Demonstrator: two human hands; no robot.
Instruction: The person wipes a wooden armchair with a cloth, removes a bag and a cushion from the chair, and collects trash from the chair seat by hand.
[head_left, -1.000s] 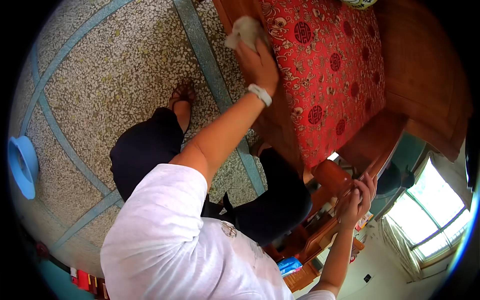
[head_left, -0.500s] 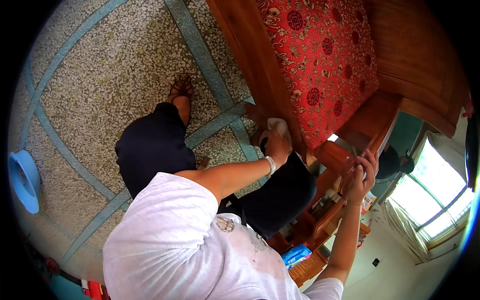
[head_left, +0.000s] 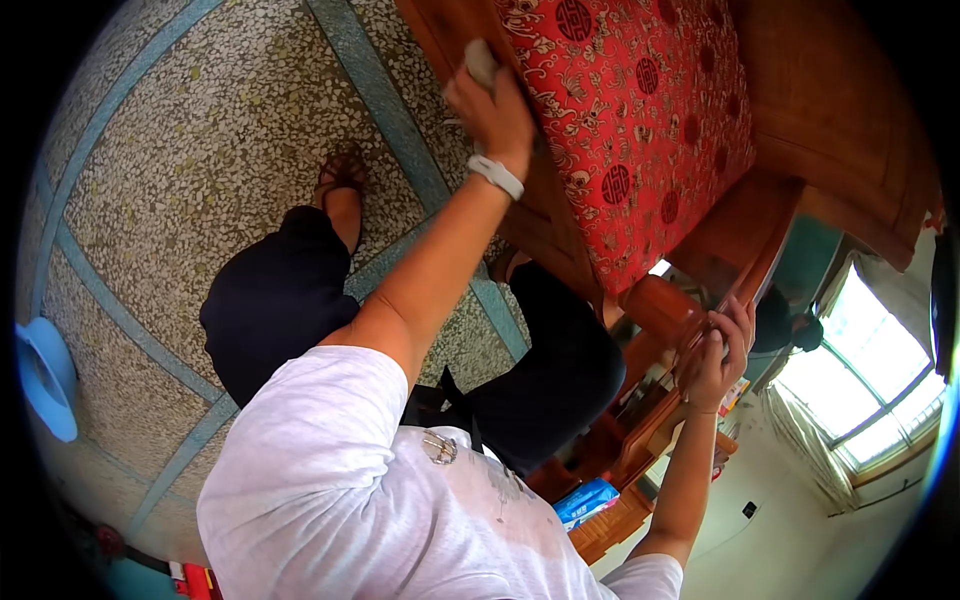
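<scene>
My left hand [head_left: 492, 112], with a white band on its wrist, is closed around a pale cloth [head_left: 481, 62]. It presses the cloth to the front wooden rail [head_left: 545, 190] of a wooden seat. A red patterned cushion [head_left: 640, 130] covers the seat beside this hand. My right hand [head_left: 718, 355] curls around the end of the seat's wooden armrest [head_left: 665, 305], fingers bent over the wood; part of its grip is hidden.
A blue basin [head_left: 45, 380] stands on the speckled floor [head_left: 200, 190] at the left. A blue packet [head_left: 587, 503] lies on wooden furniture below my right arm. My sandalled foot [head_left: 343, 170] rests on the floor. A bright window [head_left: 870, 380] shows at the right.
My left hand has moved up and left in the view with the cloth, from the rail's near corner along its front. My right hand stays on the armrest.
</scene>
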